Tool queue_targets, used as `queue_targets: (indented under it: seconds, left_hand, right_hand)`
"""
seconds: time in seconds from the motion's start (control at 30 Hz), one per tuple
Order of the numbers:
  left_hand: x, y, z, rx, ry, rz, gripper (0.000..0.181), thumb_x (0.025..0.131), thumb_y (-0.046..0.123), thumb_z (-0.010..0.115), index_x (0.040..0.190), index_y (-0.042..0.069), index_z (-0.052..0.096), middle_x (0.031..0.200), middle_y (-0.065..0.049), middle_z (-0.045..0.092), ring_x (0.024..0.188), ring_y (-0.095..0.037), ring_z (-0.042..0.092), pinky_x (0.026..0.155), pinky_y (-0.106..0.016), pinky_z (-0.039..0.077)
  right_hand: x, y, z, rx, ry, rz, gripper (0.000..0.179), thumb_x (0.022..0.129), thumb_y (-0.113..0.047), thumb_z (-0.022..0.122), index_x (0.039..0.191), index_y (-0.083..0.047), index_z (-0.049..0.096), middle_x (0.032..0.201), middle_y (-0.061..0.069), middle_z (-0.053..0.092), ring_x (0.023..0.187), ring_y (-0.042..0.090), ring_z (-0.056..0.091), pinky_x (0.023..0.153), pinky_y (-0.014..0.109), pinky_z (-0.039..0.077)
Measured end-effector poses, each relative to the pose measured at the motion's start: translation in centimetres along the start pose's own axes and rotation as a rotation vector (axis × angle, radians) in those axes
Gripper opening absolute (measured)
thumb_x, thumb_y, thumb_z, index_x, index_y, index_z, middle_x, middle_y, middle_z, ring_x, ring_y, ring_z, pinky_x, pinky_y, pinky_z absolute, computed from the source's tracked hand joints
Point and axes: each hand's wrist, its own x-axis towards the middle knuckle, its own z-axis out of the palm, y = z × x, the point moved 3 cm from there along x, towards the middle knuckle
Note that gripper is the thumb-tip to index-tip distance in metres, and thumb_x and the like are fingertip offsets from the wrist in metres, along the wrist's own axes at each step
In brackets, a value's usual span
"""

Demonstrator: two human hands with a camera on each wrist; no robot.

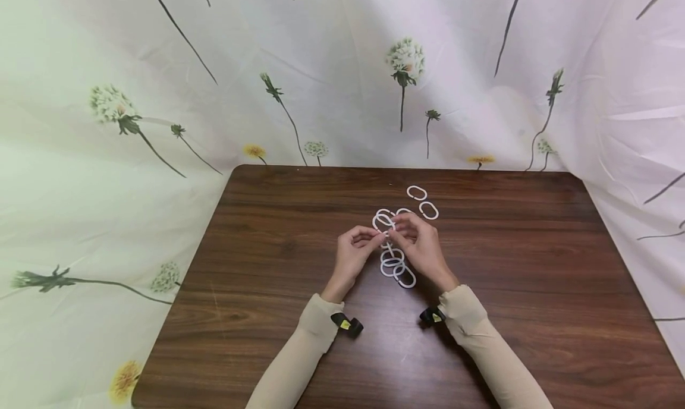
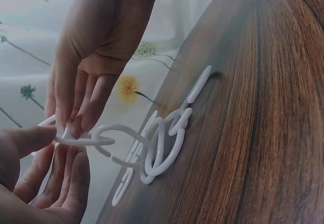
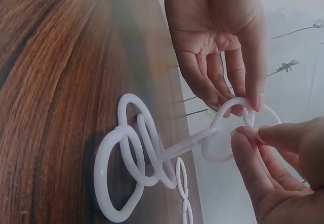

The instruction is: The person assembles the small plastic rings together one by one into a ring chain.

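Observation:
My left hand (image 1: 350,257) and right hand (image 1: 425,248) meet above the table. Thumb and fingertips of each pinch white plastic oval chain links (image 2: 83,142) at the point where they join. Each link has a small gap in its side. From the pinched links a short chain (image 3: 100,173) of several linked ovals hangs toward me, its lower end on the table. More white links (image 1: 377,225) show just beyond my fingertips in the head view. Fingers partly cover the pinched links, so which hand has which link is hard to tell.
Two loose white links, one farther back (image 1: 416,186) and one nearer (image 1: 436,209), lie beyond my right hand. Another link (image 1: 404,210) is partly hidden behind that hand. The brown wooden table (image 1: 267,302) meets a flower-printed cloth (image 1: 342,100) at its back edge.

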Motion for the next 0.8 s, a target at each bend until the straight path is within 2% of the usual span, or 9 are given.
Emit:
queue_targets:
  seconds: [0.1, 0.17, 0.33, 0.43, 0.53, 0.7, 0.8]
  left_hand:
    - [0.03, -0.1, -0.05, -0.01, 0.003, -0.012, 0.017, 0.093, 0.0, 0.075, 0.102, -0.013, 0.07, 0.088, -0.017, 0.076, 0.077, -0.016, 0.073, 0.083, -0.052, 0.067]
    - [0.06, -0.11, 0.02, -0.03, 0.003, -0.022, 0.017, 0.096, 0.002, 0.072, 0.102, -0.014, 0.069, 0.089, -0.02, 0.076, 0.076, -0.016, 0.074, 0.086, -0.059, 0.065]
    - [0.03, -0.08, 0.19, -0.063, -0.007, -0.027, 0.019, 0.099, 0.001, 0.067, 0.105, -0.017, 0.067, 0.096, -0.037, 0.073, 0.074, -0.011, 0.075, 0.084, -0.048, 0.068]
    - [-0.09, -0.05, 0.19, -0.047, -0.021, -0.027, 0.019, 0.098, -0.001, 0.069, 0.108, -0.017, 0.068, 0.098, -0.038, 0.072, 0.075, -0.012, 0.075, 0.083, -0.045, 0.068]
    - [-0.24, 0.03, 0.21, -0.028, -0.027, -0.034, 0.02, 0.096, -0.001, 0.072, 0.109, -0.015, 0.071, 0.096, -0.03, 0.075, 0.076, -0.012, 0.074, 0.081, -0.04, 0.069]
    - [-0.35, 0.18, 0.39, -0.028, -0.027, -0.043, 0.02, 0.093, -0.003, 0.073, 0.108, -0.016, 0.07, 0.089, -0.011, 0.076, 0.076, -0.012, 0.072, 0.076, -0.03, 0.068]
    - [-0.32, 0.28, 0.49, -0.033, -0.023, -0.04, 0.02, 0.093, -0.004, 0.073, 0.107, -0.016, 0.069, 0.085, -0.005, 0.075, 0.075, -0.01, 0.071, 0.074, -0.029, 0.068]
  right_hand:
    - [0.04, 0.01, -0.09, 0.025, 0.006, 0.004, 0.026, 0.093, -0.002, 0.077, 0.117, 0.0, 0.069, 0.101, 0.022, 0.076, 0.092, 0.03, 0.076, 0.075, 0.014, 0.062]
    - [0.08, 0.09, -0.15, 0.036, 0.015, 0.001, 0.026, 0.092, -0.002, 0.077, 0.117, 0.0, 0.069, 0.102, 0.022, 0.076, 0.093, 0.031, 0.075, 0.077, 0.013, 0.062]
    - [0.09, -0.06, -0.26, 0.062, 0.046, -0.003, 0.027, 0.091, 0.002, 0.077, 0.116, 0.003, 0.068, 0.104, 0.024, 0.075, 0.093, 0.034, 0.075, 0.079, 0.012, 0.062]
    - [0.01, -0.27, -0.36, 0.088, 0.054, -0.002, 0.027, 0.09, 0.004, 0.077, 0.115, 0.004, 0.068, 0.105, 0.025, 0.074, 0.093, 0.035, 0.075, 0.078, 0.012, 0.062]
    - [-0.07, -0.31, -0.36, 0.105, 0.05, -0.005, 0.027, 0.089, 0.004, 0.078, 0.115, 0.005, 0.068, 0.105, 0.026, 0.074, 0.092, 0.03, 0.075, 0.077, 0.012, 0.062]
    - [-0.15, -0.25, -0.29, 0.09, 0.032, 0.004, 0.025, 0.09, 0.002, 0.078, 0.113, 0.004, 0.069, 0.103, 0.024, 0.075, 0.09, 0.016, 0.073, 0.078, 0.013, 0.062]
    - [-0.14, -0.26, -0.36, 0.091, 0.023, 0.001, 0.022, 0.091, 0.002, 0.077, 0.112, 0.004, 0.069, 0.104, 0.025, 0.074, 0.093, 0.018, 0.073, 0.081, 0.015, 0.063]
